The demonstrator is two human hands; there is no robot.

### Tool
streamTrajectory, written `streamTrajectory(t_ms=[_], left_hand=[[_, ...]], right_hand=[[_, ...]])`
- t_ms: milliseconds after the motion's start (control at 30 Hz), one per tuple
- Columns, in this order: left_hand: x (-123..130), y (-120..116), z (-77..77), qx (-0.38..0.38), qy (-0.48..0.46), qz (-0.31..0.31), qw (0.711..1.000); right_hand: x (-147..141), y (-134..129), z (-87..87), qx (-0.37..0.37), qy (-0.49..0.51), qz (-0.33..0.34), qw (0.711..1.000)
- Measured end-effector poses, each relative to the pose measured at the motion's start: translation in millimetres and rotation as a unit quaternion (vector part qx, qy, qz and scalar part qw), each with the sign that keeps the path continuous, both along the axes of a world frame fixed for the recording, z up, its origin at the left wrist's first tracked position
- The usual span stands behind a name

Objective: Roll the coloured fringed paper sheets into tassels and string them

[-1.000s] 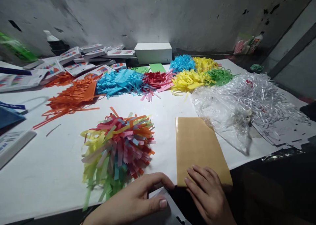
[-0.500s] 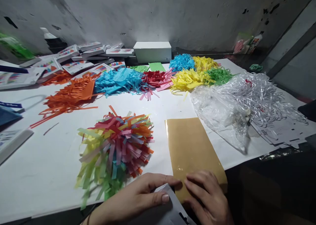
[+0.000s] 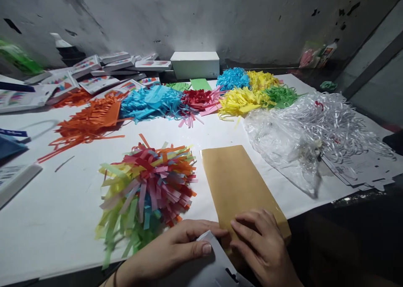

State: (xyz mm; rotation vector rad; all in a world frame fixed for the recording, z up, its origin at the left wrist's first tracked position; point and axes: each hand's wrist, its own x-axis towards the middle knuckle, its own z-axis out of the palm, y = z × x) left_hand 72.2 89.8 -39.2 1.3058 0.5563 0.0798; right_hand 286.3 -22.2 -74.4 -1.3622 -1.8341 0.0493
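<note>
My left hand (image 3: 185, 247) grips a piece of white cardboard (image 3: 217, 262) at the bottom of the view, its thumb on the card's face. The index finger of that hand reaches a glossy brown sheet (image 3: 239, 182). My right hand (image 3: 262, 243) is closed on the sheet's near end, fingertips pressed on its surface beside the card. The sheet's lower edge is partly hidden by both hands. To the left of the sheet lies a bushy bundle of multicoloured paper strips (image 3: 151, 186).
Farther back are orange fringed paper (image 3: 91, 117), blue fringe (image 3: 154, 102), red fringe (image 3: 198, 99) and yellow fringe (image 3: 239, 102). White strings with clear plastic (image 3: 283, 140) lie to the right. Printed boxes (image 3: 97, 84) and a white box (image 3: 195, 65) stand near the wall.
The far end of the brown sheet has swung left and slightly back. My right hand has shifted slightly left and up with it; my left hand still holds the white cardboard.
</note>
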Motion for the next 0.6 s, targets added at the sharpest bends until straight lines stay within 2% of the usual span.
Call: streamTrajectory(t_ms=[167,267,500,600], left_hand=[[1.5,2.4,1.1,0.006,-0.033,-0.017,0.999],[-0.4,1.9,-0.7,-0.008,-0.018,-0.009,1.0],[-2.8,0.3,-5.9,-0.031,0.0,-0.004,1.0],[-2.6,0.8,-5.8,-0.035,-0.008,-0.01,0.999]], right_hand=[[-6.7,2.2,-2.4,0.038,0.031,-0.007,0.999],[-9.8,3.3,-3.1,0.05,0.054,-0.006,0.997],[-7.7,3.0,-2.1,0.015,0.068,-0.005,0.998],[-8.2,4.1,-1.1,0.029,0.051,-0.002,0.998]])
